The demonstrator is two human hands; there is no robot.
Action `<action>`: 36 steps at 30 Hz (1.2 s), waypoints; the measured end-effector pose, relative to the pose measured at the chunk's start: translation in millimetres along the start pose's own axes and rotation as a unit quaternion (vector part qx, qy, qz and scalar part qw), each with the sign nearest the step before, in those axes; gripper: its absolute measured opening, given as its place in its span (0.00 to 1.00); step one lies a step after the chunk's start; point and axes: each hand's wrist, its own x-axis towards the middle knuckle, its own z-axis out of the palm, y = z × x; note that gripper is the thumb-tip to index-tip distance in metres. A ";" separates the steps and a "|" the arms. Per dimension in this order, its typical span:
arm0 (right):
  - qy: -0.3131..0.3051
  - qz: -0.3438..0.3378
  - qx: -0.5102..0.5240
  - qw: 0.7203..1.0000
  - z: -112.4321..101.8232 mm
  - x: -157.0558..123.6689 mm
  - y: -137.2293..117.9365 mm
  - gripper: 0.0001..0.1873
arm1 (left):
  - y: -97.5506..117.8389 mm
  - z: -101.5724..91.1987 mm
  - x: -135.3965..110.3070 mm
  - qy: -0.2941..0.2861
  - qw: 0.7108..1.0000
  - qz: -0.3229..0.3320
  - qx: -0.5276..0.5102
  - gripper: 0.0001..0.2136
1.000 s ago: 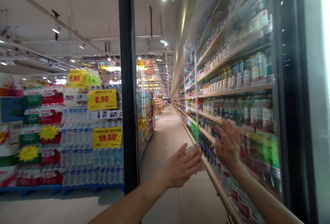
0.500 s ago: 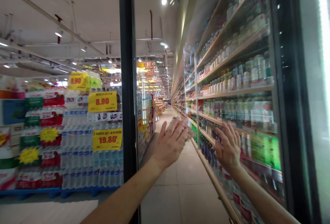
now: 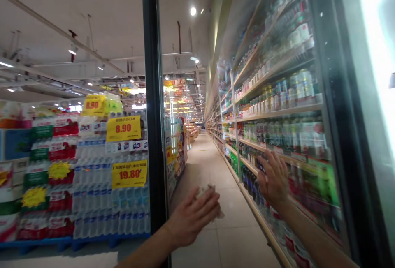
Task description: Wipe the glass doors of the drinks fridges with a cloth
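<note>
In the lower middle, my left hand [image 3: 194, 218] is closed over a crumpled, light-coloured cloth [image 3: 202, 191], which shows past the fingers. The cloth is against or close to the glass door [image 3: 153, 107], a tall pane with a dark frame; exact contact is hard to see. My right hand [image 3: 274, 181] is raised at the right with its fingers stretched and apart, holding nothing. Its palm faces the same pane, and whether it touches the glass I cannot tell.
Beyond the pane, shelves of bottled and canned drinks [image 3: 277, 95] run along the right, beside a tiled aisle [image 3: 200, 169]. At left stand stacked water bottles [image 3: 92, 177] on blue pallets with yellow price signs [image 3: 123, 128]. A bright light strip [image 3: 375, 54] is at far right.
My left hand has moved down and slightly left with the cloth. My right hand stays nearly in place, still open. The door's right frame edge appears shifted left and more tilted.
</note>
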 end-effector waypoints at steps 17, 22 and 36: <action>0.006 0.010 0.008 1.000 -1.0 0.0 -1.3 0.22 | -0.6 1.5 20.0 0.034 0.982 -0.188 0.016 0.21; 0.002 0.013 0.010 1.000 -1.4 1.2 -2.4 0.21 | 11.2 -1.4 8.0 -0.039 0.999 0.016 -0.028 0.20; 0.010 0.013 0.015 1.000 -1.4 1.0 -1.1 0.21 | 10.5 7.1 27.2 0.012 0.991 -0.133 0.001 0.22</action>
